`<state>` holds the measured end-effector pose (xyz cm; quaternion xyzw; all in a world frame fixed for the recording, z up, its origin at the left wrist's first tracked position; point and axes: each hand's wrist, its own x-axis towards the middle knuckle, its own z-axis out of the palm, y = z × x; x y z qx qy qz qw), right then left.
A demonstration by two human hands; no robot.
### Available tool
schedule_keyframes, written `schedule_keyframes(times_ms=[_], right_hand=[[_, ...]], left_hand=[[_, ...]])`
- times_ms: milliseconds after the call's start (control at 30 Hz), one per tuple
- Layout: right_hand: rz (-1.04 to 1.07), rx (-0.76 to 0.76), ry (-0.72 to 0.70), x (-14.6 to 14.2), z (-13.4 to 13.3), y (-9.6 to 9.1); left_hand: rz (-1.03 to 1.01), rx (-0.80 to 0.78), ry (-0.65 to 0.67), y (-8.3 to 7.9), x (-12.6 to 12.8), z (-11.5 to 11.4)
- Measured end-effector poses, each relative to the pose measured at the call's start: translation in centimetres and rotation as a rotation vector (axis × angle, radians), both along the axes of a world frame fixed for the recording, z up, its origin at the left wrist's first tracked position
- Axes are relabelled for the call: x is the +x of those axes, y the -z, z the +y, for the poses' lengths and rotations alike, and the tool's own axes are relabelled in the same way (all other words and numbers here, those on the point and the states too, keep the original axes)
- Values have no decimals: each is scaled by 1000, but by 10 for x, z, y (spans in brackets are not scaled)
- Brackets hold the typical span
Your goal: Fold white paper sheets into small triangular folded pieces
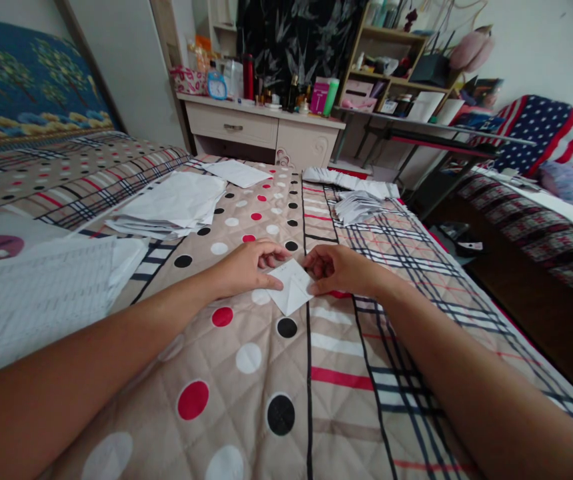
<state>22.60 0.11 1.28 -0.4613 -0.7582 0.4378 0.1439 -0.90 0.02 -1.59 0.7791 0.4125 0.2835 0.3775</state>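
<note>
A small folded white paper point(292, 288) lies on the dotted and striped quilt point(246, 400) in front of me. My left hand point(247, 267) rests on the paper's left edge, thumb pressed along it and fingers curled over its top corner. My right hand point(339, 270) grips the right edge of the same paper with its fingers bent. Both forearms stretch in from the bottom of the view.
A stack of white sheets point(173, 203) lies at the left, a printed sheet point(41, 293) nearer me, one loose sheet point(236, 173) further back. A pile of folded papers point(359, 203) sits at the right. Beyond the bed stand a dresser point(261, 130) and shelves point(396, 67).
</note>
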Motion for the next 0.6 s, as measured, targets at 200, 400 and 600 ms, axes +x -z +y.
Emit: schedule_keyframes(times_ms=[200, 400, 600], right_hand=[[48, 21, 68, -12, -8, -3], [-5, 81, 120, -15, -8, -1], [-62, 124, 98, -14, -7, 0]], left_hand=[[-54, 26, 22, -1, 1, -1], [-61, 3, -2, 0, 0, -1], [-25, 17, 9, -1, 1, -3]])
